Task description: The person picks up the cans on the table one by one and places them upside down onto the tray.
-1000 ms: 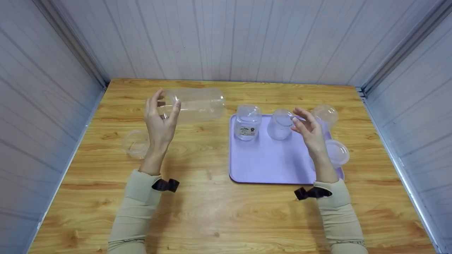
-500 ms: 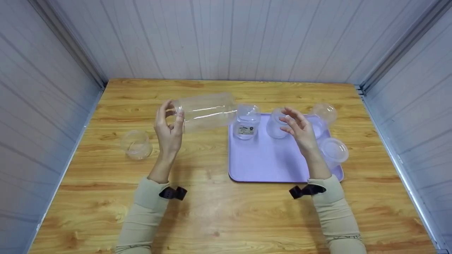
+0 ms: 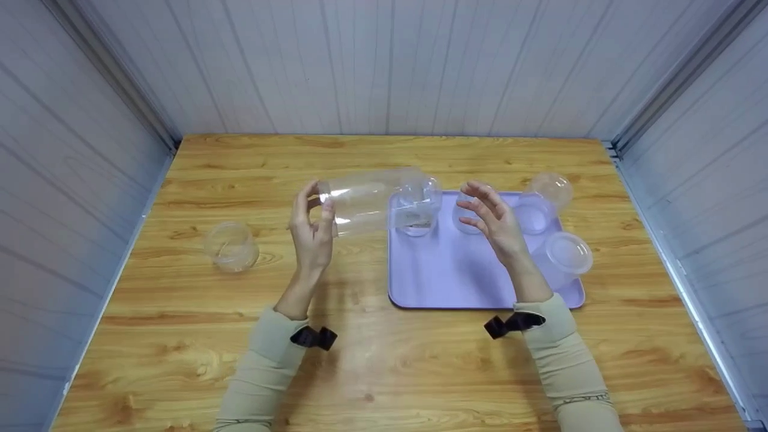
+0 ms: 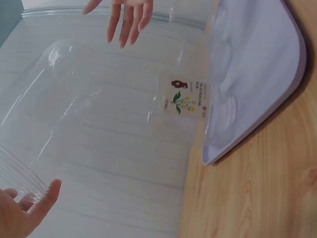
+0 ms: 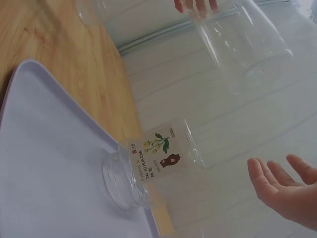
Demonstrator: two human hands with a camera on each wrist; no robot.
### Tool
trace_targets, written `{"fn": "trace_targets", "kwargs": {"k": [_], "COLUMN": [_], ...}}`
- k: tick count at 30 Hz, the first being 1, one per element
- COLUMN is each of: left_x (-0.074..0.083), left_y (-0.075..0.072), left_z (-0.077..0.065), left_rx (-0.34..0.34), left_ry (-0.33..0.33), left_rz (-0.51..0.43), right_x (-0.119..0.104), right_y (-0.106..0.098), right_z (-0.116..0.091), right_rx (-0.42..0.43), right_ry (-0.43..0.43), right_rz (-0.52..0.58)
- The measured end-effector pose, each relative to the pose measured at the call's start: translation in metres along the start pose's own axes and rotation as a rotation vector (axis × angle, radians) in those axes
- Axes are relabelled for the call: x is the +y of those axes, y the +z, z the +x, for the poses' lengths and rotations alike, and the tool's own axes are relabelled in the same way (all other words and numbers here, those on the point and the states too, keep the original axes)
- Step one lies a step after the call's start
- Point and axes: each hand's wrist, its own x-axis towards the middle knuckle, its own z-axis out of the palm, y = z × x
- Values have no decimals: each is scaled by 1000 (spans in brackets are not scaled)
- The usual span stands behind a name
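A large clear plastic jar (image 3: 369, 201) lies nearly sideways in the air, its base toward the right. My left hand (image 3: 313, 231) grips it at the ridged mouth end, thumb on the near side. In the head view its base overlaps a smaller square jar (image 5: 161, 153) with a printed label, which stands mouth down on the lilac tray (image 3: 444, 276). Over the tray, my right hand (image 3: 493, 221) holds nothing, its fingers spread and slightly bent. Partly behind those fingers, in the head view, is a clear round jar (image 3: 469, 223).
More clear containers line the tray's right side: a round jar (image 3: 569, 253) at the front, another (image 3: 534, 215) behind it, and a rounded one (image 3: 552, 189) at the back corner. A clear tub (image 3: 233, 247) stands on the wooden table (image 3: 366, 360) at left. Pale panels enclose three sides.
My left hand has carried the large jar rightward and nearer, from left of the tray to over its left edge. My right hand has drifted a little left, fingers still loose.
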Motion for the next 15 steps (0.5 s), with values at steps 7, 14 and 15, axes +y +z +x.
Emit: {"fn": "trace_targets", "kwargs": {"k": [7, 14, 15], "left_x": [10, 35, 36], "left_y": [11, 17, 18], "left_z": [-7, -14, -14], "left_rx": [-31, -43, -47], "left_ry": [17, 54, 57], "left_rz": [-55, -87, -93], "right_x": [0, 1, 1], "right_y": [6, 8, 8], "right_z": [0, -1, -1], "right_rx": [-66, -182, -193], "right_ry": [-7, 32, 42], "right_rz": [43, 56, 50]}}
